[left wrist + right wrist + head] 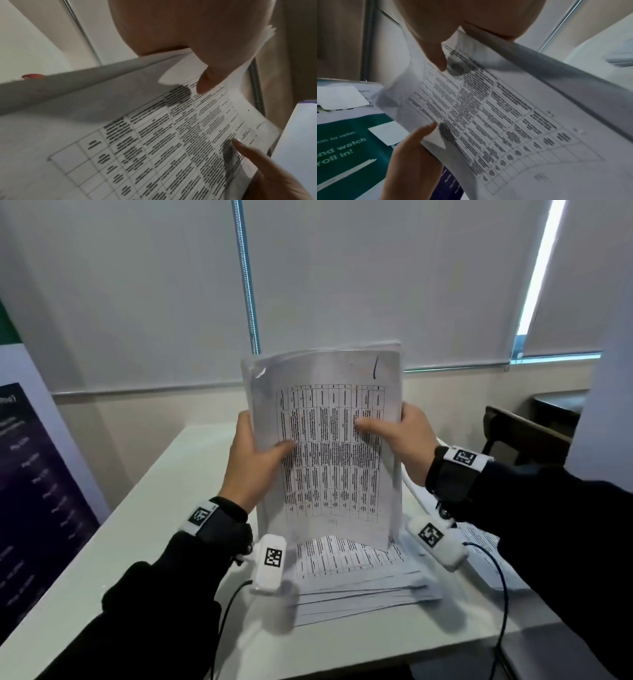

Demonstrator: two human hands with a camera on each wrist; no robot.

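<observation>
I hold a thick stack of printed sheets upright above the white table; its front page carries a dense table of text. My left hand grips the stack's left edge, thumb across the front page. My right hand grips the right edge, thumb also on the front. The left wrist view shows the same stack of sheets close up with my left hand's thumb pressed on the page. In the right wrist view the sheets fill the frame under my right hand's thumb.
More printed sheets lie fanned on the table under the held stack, and others lie at the right. A dark poster stands at the left. A chair is beyond the table's right end. Closed window blinds hang behind.
</observation>
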